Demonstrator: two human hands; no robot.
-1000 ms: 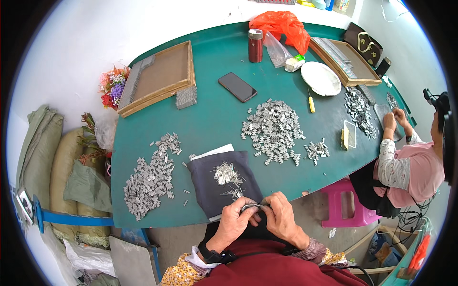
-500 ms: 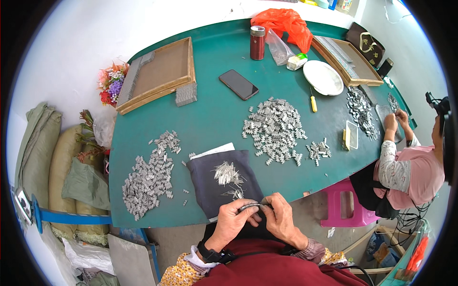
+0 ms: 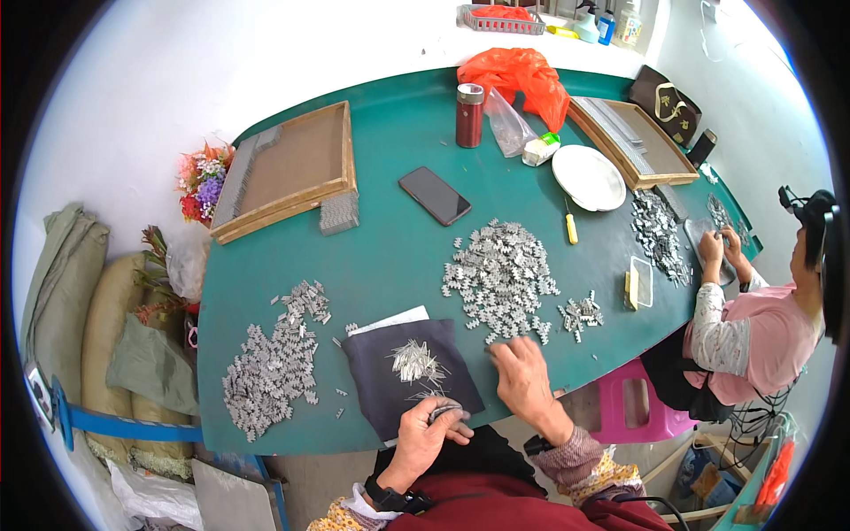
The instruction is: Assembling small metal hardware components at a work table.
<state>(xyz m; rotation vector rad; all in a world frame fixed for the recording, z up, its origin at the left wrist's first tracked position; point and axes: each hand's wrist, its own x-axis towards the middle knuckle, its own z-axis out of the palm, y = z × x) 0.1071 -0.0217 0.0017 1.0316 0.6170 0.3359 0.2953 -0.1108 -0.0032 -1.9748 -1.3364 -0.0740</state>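
My left hand [image 3: 431,428] is closed around a small grey metal piece [image 3: 445,411] at the near edge of a dark cloth [image 3: 382,388]. On the cloth lies a little bundle of thin metal pins [image 3: 416,361]. My right hand [image 3: 522,376] reaches out flat over the green table [image 3: 390,257], fingers spread, touching the near edge of the big pile of small metal parts [image 3: 498,276]. Another pile of metal parts [image 3: 273,370] lies left of the cloth.
A black phone [image 3: 434,195], a dark red canister [image 3: 469,115], an orange bag [image 3: 524,76], a white plate [image 3: 588,176] and two wooden trays [image 3: 288,168] [image 3: 630,139] lie farther back. A person in pink [image 3: 753,327] works at the right end over more parts [image 3: 655,230].
My right hand left the piece that both hands held and moved right and forward to the big pile. My left hand stays shut on the piece.
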